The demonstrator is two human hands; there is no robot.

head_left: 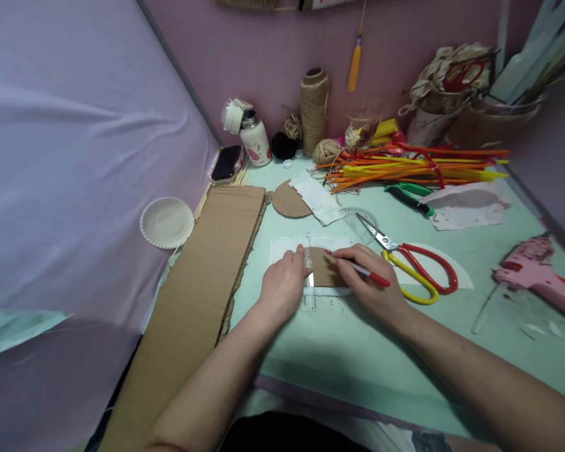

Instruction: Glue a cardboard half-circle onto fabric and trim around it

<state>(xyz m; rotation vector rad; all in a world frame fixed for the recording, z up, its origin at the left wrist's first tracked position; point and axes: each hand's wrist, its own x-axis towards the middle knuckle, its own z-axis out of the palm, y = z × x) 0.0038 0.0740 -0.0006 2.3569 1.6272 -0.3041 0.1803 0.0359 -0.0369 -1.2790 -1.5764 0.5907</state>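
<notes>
My left hand (pixel 285 279) presses a clear ruler (pixel 309 285) down, its fingers bent together along the ruler's left edge. Beneath the ruler lies a piece of brown cardboard (pixel 324 267) with a curved top edge, on a pale printed sheet (pixel 282 246). In my right hand (pixel 370 276) is a pen (pixel 374 275) with a red end, gripped between thumb and fingers, its tip at the cardboard's upper right. Close to that hand lie scissors (pixel 412 263) with one red and one yellow handle, blades part open. A clear protractor (pixel 365 223) sits just beyond.
A long cardboard sheet (pixel 207 270) fills the left side, near a paper plate (pixel 167 223). A cardboard disc (pixel 289 202), a bottle (pixel 257 141), a twine spool (pixel 314 110) and pipe cleaners (pixel 419 166) stand or lie behind. Pliers (pixel 409 198) and a pink glue gun (pixel 541 276) lie right.
</notes>
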